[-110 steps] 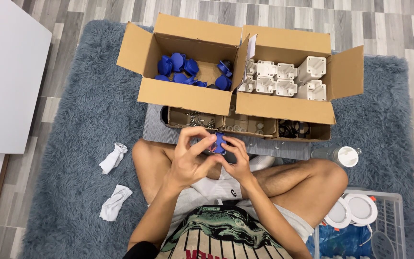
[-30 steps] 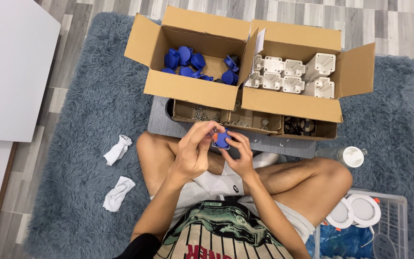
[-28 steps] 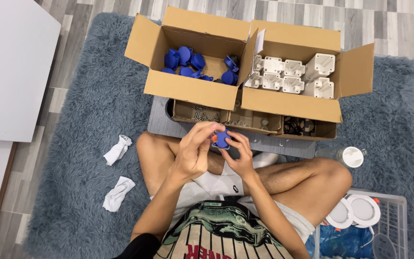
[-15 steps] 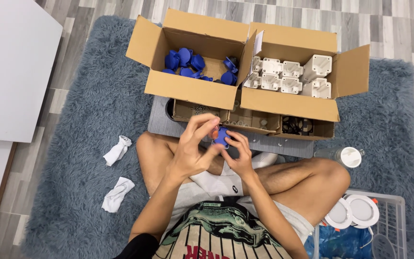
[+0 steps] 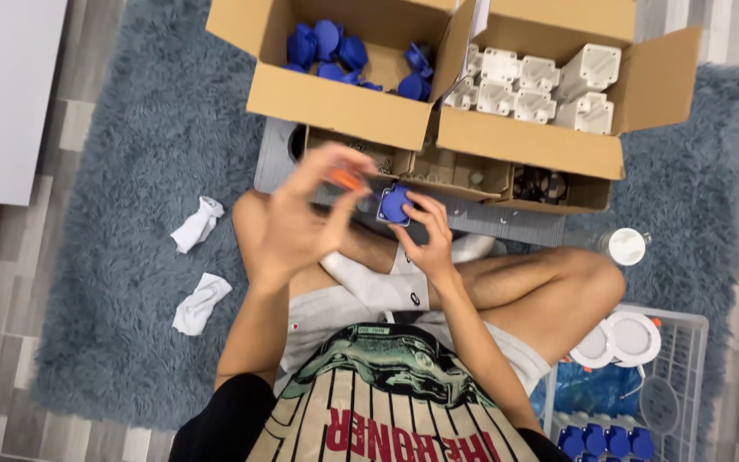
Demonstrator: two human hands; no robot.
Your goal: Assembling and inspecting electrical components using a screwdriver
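Just above the middle of the frame, your right hand (image 5: 425,244) has its grip clamped on a small blue round-faced part (image 5: 394,204), while your left hand (image 5: 301,224), blurred, sits just to its left with the fingers pinched together on a small orange piece (image 5: 348,179). Directly above the hands lies a shallow tray of small hardware (image 5: 438,171), and beyond it at the top of the frame stand two open cardboard boxes, the left box (image 5: 335,103) holding blue parts and the right box (image 5: 540,141) holding white ones. You sit cross-legged on a grey shaggy rug (image 5: 130,171), with two crumpled white cloths (image 5: 198,224) at left and a wire basket (image 5: 686,359) at lower right.
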